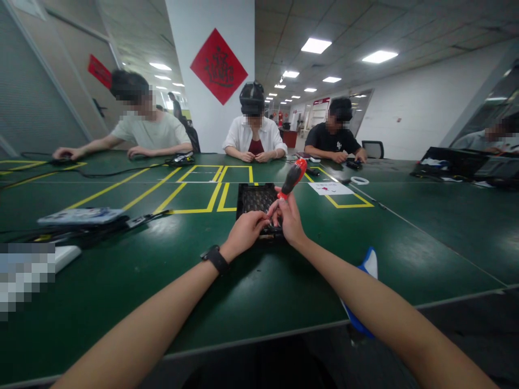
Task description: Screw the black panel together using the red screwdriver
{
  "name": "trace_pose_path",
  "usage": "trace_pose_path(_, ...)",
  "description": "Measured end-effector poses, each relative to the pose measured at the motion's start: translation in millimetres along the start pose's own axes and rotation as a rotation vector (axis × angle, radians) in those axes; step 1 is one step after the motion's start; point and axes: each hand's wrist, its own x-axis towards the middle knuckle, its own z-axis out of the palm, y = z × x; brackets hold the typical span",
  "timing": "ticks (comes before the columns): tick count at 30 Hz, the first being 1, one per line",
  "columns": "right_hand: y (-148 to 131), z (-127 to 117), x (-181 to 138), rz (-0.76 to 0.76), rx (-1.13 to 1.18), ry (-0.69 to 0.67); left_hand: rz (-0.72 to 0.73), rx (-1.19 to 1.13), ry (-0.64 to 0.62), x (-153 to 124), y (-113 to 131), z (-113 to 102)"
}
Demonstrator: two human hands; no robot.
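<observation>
A screwdriver (294,176) with a red and black handle is gripped in my right hand (292,219), its handle slanting up and away to the right. Its tip points down, hidden among my fingers. The fingers of my left hand (246,231) are pinched together right beside those of my right hand; whatever sits between them is too small to make out. Both hands are over the near part of a black rectangular tray-like case (239,201). Its dark, patterned inside shows beyond my fingers, and its near right part is covered by my hands.
Yellow tape lines mark the green table (194,313). To the left lie a tablet-like device (83,215), cables and a white object (67,258). A paper sheet (330,188) and white ring (359,181) lie right. A blue-and-white object (370,265) is by my right forearm. Several people sit opposite.
</observation>
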Motion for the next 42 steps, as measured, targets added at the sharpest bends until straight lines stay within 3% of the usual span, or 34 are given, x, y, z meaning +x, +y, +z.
trace_pose_path(9, -2.1, 1.3, -0.9, 0.012, -0.006, -0.031, -0.059, 0.033, 0.026, -0.8, 1.3, 0.7)
trace_pose_path(19, 1.3, -1.0, -0.1, 0.003, 0.004, -0.016, -0.015, -0.069, -0.026, -1.5, 2.9, -0.4)
trace_pose_path(24, 0.2, 0.7, -0.7, -0.012, -0.042, 0.039, -0.038, 0.062, 0.042, 0.0, 4.1, -0.6)
trace_pose_path(37, 1.8, -1.5, 1.4, -0.008, 0.006, 0.026, -0.060, 0.063, -0.041, -0.9, -1.1, 0.3)
trace_pose_path(42, -2.4, 1.8, -0.3, -0.010, -0.037, 0.063, -0.016, 0.075, 0.004, -0.2, 1.8, -0.7)
